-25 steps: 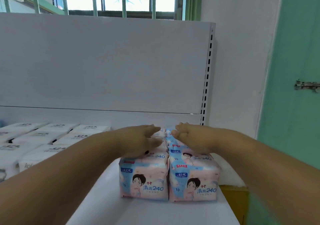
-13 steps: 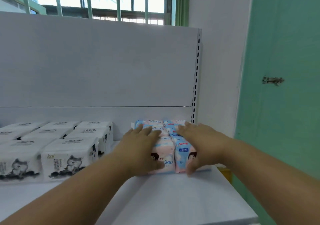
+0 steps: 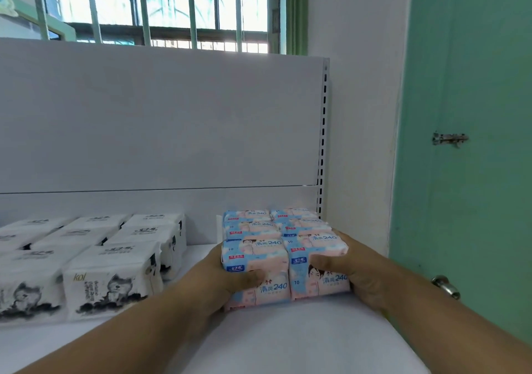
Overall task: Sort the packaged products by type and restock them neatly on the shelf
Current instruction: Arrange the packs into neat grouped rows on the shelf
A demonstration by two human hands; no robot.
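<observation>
hands (image 3: 288, 281) around soft, glossy pink-blue rectangular packs (image 3: 283, 247)

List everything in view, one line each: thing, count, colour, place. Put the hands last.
pink-and-blue packs: six visible, two columns, right end of the shelf.
white packs: several, black ink animal print, in rows on the left.
shelf: one, white, bare in front.
back panel: one, white, slotted upright at right.
window: one, barred, above the panel.
door: one, green, metal latch, far right.
left hand: grips the front-left pack.
right hand: grips the front-right pack.
</observation>
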